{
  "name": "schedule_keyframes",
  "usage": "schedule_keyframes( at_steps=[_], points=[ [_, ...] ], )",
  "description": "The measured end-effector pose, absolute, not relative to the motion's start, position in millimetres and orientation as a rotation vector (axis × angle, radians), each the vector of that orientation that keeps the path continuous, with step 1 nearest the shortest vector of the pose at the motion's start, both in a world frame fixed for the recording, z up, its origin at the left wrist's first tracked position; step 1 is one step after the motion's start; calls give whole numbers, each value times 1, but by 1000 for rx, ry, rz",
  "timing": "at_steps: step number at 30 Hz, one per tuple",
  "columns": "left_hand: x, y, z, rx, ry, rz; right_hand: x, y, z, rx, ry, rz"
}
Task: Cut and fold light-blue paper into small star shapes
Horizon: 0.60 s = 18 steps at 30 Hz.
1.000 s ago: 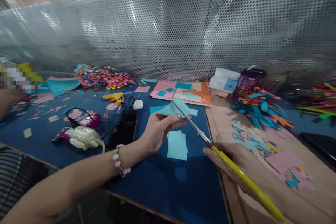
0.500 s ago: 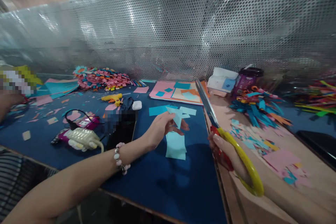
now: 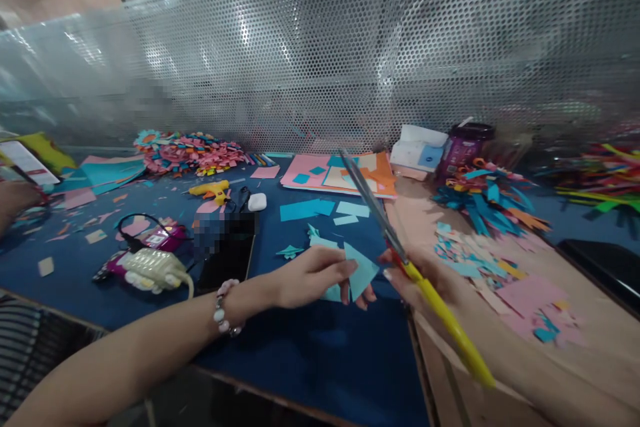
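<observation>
Now the right hand (image 3: 446, 281) is wrapping around the yellow-handled scissors (image 3: 445, 315), its fingers curling at the grips and its thumb partly hiding. The blades are showing only a narrow gap, if any, and are pointing toward 11 o'clock, whereas half a second ago they were standing more upright. They are passing beyond the held paper without visibly biting into it, so no cut seems to be going on.

The left hand (image 3: 306, 278) has been coming nearer and is hovering low over the pale-blue sheets (image 3: 331, 293). It is nearly closing, thumb against fingers, and is pinching a light-blue paper piece (image 3: 362, 271) just ahead of the wearer, at about 12 o'clock. That piece is looking flat and crisp, spreading toward 1 o'clock with straight edges and a sharp corner; whether it is one layer or several is not showing.

At 11 o'clock, a small jagged cutting (image 3: 290, 251) and a pointed scrap (image 3: 313, 233) are now appearing beside the hand, suggesting fresh trimming. Farther on, toward 12 o'clock, a deeper blue strip (image 3: 306, 209) and pale slips (image 3: 353, 209) are lying short of the coloured sheets (image 3: 305, 167), with the perforated metal panel (image 3: 300, 73) rising behind.
</observation>
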<state>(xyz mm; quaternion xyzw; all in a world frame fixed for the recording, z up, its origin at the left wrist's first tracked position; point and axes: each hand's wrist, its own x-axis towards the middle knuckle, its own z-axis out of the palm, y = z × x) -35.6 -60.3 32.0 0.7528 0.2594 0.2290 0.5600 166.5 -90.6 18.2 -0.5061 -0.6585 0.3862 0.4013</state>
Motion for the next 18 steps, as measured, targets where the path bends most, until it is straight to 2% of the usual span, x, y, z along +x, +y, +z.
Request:
schedule_keyframes(
  at_steps=[6, 12, 18],
  points=[
    [-37, -62, 30, 1917, 624, 408, 157, -104, 21, -1116, -1742, 1207],
    [-35, -65, 26, 1906, 636, 373, 153, -106, 16, -1215, -1704, 1102],
    [-31, -69, 25, 1577, 720, 445, 155, -107, 14, -1321, -1682, 1016]
  ],
)
